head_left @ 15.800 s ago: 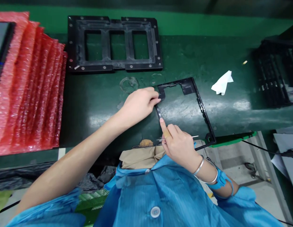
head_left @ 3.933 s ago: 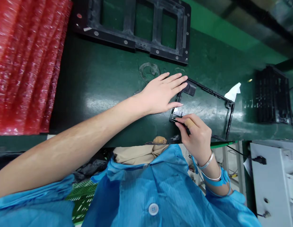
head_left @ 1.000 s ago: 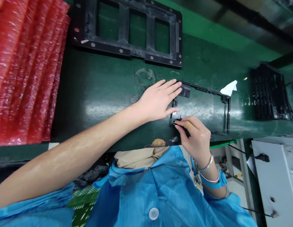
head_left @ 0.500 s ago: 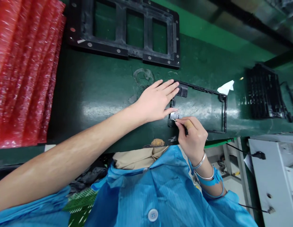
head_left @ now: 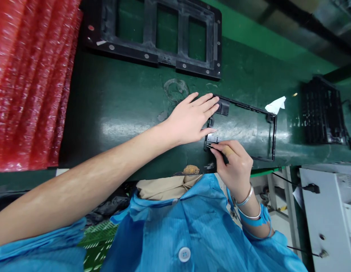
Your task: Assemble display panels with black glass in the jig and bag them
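A thin black rectangular plastic frame (head_left: 274, 138) lies on the green bench. My left hand (head_left: 189, 119) rests flat over the frame's left end, fingers spread, and hides part of that edge. Between the thumb and fingers of my right hand (head_left: 234, 162) is a slim pair of metal tweezers (head_left: 209, 146), mostly covered by the fingers. Its tips are at the frame's lower left corner, just below my left thumb. What the tips touch there is too small to make out.
A large black fixture (head_left: 167, 58) with three windows stands at the back. Red bubble-wrap bags (head_left: 36, 83) are stacked at the left. Right of the frame lie a white scrap (head_left: 276, 105) and a stack of black frames (head_left: 322, 109). A grey metal box (head_left: 319, 204) stands below the bench edge.
The view has shifted slightly, so the bench things appear a little further right. The tweezers' tips have moved slightly toward the frame's lower corner. My left hand keeps its place on the frame.
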Available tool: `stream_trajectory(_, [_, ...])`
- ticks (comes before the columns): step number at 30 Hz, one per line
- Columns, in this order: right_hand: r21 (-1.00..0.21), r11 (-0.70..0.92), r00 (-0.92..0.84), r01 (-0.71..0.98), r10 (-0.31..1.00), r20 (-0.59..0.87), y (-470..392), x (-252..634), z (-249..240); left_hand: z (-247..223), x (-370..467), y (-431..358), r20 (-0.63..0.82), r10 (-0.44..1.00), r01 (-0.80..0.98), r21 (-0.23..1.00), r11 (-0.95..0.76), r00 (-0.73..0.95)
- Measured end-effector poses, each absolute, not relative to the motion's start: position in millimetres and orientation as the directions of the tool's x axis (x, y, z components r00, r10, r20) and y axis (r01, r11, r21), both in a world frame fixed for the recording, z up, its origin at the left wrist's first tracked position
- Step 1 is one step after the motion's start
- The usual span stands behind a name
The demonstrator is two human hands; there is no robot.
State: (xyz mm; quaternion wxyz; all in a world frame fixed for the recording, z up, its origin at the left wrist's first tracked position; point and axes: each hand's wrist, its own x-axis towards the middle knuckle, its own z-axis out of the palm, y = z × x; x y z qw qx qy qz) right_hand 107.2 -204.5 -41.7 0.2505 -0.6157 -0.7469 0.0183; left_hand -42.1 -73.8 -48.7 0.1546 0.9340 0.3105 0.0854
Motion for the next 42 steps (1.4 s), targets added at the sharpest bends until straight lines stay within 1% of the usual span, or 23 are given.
stream_trajectory(5, [-0.336,0.252,-0.116,0.907,0.919,0.376,-203.8,107.2,-44.1,-48.9,-42.4,-74.5,0.061,0.61,0.557,0.346,-0.755,0.79])
stream_trajectory(8, [-0.365,0.2,-0.049,0.909,0.922,0.383,-202.2,109.3,-44.9,-49.7,-42.5,-74.6,0.07,0.609,0.554,0.346,-0.758,0.79])
stream_trajectory(12, [-0.396,0.153,0.021,0.905,0.915,0.402,-197.3,116.4,-44.3,-48.3,-41.7,-74.7,0.034,0.611,0.566,0.339,-0.752,0.791])
stream_trajectory(15, [-0.385,0.145,0.051,0.911,0.889,0.456,-191.9,128.9,-41.9,-46.0,-41.2,-74.6,0.01,0.613,0.574,0.338,-0.745,0.79])
stream_trajectory(17, [-0.368,0.111,0.099,0.923,0.857,0.506,-189.1,138.8,-38.6,-45.2,-41.2,-74.5,0.007,0.612,0.574,0.338,-0.746,0.791])
stream_trajectory(19, [-0.368,0.089,0.126,0.925,0.845,0.52,-188.7,145.2,-34.8,-45.4,-41.4,-74.3,0.009,0.611,0.573,0.337,-0.747,0.792])
stream_trajectory(21, [-0.39,0.117,0.086,0.913,0.88,0.466,-191.1,144.4,-32.3,-46.4,-41.8,-74.2,0.014,0.61,0.571,0.336,-0.749,0.793])
stream_trajectory(23, [-0.423,0.171,0.003,0.89,0.925,0.381,-195.0,136.7,-32.4,-47.9,-42.1,-74.1,0.028,0.606,0.563,0.335,-0.755,0.795])
stream_trajectory(26, [-0.443,0.218,-0.083,0.869,0.949,0.304,-199.1,121.0,-36.2,-49.8,-42.4,-74.0,0.064,0.602,0.55,0.339,-0.763,0.796])
stream_trajectory(29, [-0.425,0.237,-0.114,0.874,0.948,0.296,-199.1,112.7,-39.3,-50.0,-42.4,-74.2,0.071,0.605,0.549,0.345,-0.761,0.793])
stream_trajectory(33, [-0.427,0.242,-0.111,0.871,0.945,0.308,-197.6,113.4,-39.5,-49.1,-41.9,-74.2,0.029,0.606,0.56,0.35,-0.751,0.795])
stream_trajectory(38, [-0.442,0.249,-0.114,0.862,0.944,0.309,-197.8,114.5,-40.0,-50.3,-41.6,-74.1,0.06,0.605,0.544,0.374,-0.751,0.794])
stream_trajectory(42, [-0.385,0.245,-0.113,0.89,0.936,0.335,-199.0,110.8,-42.4,-50.3,-41.4,-74.4,0.06,0.605,0.546,0.369,-0.752,0.794])
